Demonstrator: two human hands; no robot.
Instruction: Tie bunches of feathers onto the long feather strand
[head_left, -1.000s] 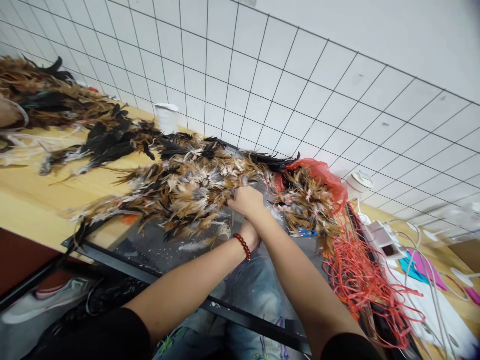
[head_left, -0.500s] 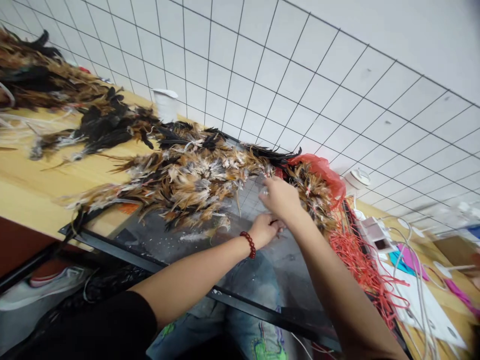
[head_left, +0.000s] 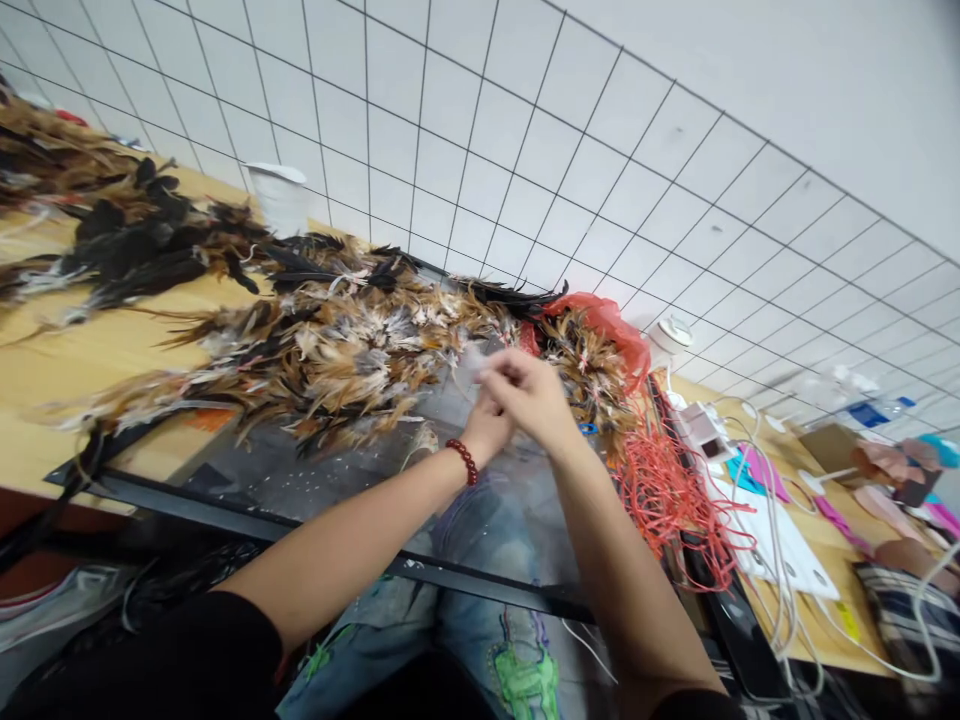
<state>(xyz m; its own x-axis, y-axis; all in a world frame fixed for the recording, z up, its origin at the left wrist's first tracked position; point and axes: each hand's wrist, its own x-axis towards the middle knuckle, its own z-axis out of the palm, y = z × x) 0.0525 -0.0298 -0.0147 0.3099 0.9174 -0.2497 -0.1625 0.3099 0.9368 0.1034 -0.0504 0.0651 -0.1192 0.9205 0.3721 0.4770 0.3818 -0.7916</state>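
Observation:
My left hand (head_left: 491, 428), with a dark red bead bracelet (head_left: 463, 461) at the wrist, is closed just below my right hand; what it grips is hidden. My right hand (head_left: 531, 398) has its fingers curled in a pinch, touching or nearly touching the left. At its fingertips shows a small, blurred whitish tuft (head_left: 474, 362), too smeared to name. Directly beyond and left of the hands spreads a pile of brown, black and white feathers (head_left: 341, 345). Both hands are above a dark, glassy panel (head_left: 274, 470) with white specks.
A feather bundle (head_left: 581, 360) rests against a red plastic bag (head_left: 611, 325). Tangled red string (head_left: 671, 490) lies at right, near a white power adapter (head_left: 703, 428) and cables. A white cup (head_left: 279, 198) and a wire grid (head_left: 450, 130) stand behind. The panel's black frame (head_left: 225, 518) edges the front.
My right hand has drawn back and curled its fingers, coming over my left hand. The view has shifted rightward, showing more of the table's right side.

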